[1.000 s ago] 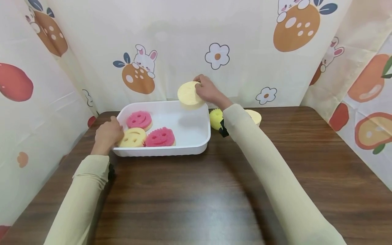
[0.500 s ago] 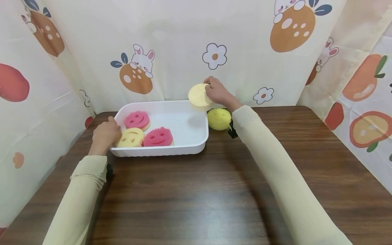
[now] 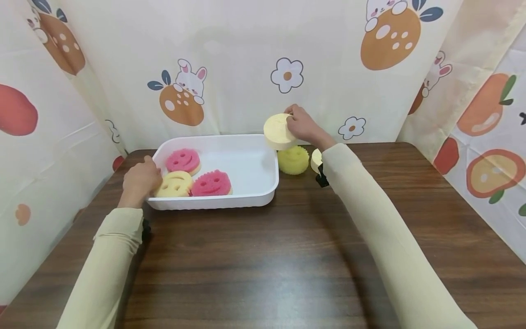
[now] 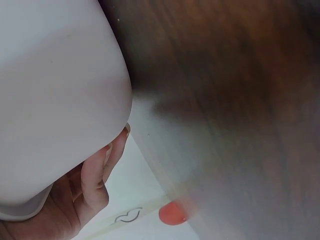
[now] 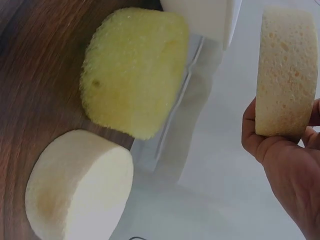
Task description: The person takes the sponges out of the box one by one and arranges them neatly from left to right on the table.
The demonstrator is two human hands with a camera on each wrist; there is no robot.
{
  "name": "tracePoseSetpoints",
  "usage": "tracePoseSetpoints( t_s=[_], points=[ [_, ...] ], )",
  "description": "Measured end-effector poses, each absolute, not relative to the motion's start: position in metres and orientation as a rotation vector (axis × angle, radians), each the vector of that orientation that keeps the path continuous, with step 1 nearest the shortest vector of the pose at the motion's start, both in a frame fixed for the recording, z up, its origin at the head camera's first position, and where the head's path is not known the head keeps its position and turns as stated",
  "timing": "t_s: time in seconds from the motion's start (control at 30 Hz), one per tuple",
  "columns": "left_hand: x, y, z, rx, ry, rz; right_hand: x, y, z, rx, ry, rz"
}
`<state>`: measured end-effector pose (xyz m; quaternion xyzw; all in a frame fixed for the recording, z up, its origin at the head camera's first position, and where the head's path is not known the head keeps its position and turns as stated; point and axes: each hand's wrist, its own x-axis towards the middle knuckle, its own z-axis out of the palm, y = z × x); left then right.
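Here, right hand pinches pale yellow round sponge disc, flat face toward camera, edge-on in wrist view. Disc held in air above right rim of white rectangular plastic tray, just over bright yellow scalloped smiley sponge on dark wooden table. Tray opening lies left of disc; right hand far nearer than left. Left hand grips tray's left end, fingers curled under its rim. Second pale disc lies beside yellow smiley, behind right sleeve.
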<state>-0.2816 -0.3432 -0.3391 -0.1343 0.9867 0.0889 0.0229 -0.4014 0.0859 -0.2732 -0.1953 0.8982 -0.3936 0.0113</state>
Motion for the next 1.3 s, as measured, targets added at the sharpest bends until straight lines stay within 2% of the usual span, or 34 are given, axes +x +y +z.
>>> tracePoseSetpoints(
  t_s=[1.3],
  points=[
    [-0.282, -0.344, -0.339, -0.408, 3.061, 0.263, -0.401, 0.157, -0.283, -0.388, 2.838, -1.109]
  ],
)
